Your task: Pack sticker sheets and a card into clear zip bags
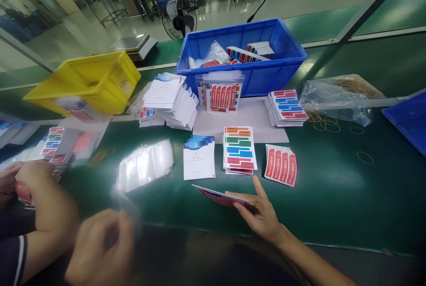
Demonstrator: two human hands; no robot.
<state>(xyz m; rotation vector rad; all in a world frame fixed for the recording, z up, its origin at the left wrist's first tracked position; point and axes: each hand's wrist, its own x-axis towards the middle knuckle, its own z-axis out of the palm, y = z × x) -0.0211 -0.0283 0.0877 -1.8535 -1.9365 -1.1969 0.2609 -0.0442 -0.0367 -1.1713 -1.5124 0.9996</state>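
Observation:
Above the table's front edge, my right hand pinches a thin set of printed cards, seen nearly edge-on. At the lower left, my left hand is smeared by motion, its fingers bent together around a faint clear plastic bag. A pile of clear bags lies just beyond it. Side by side past my right hand are white booklets with blue tops, multicoloured label sheets and red label sheets.
A blue bin and a yellow bin stand at the back. Between them are stacked booklets and filled bags. Rubber bands lie to the right. A co-worker's arm reaches in from the left.

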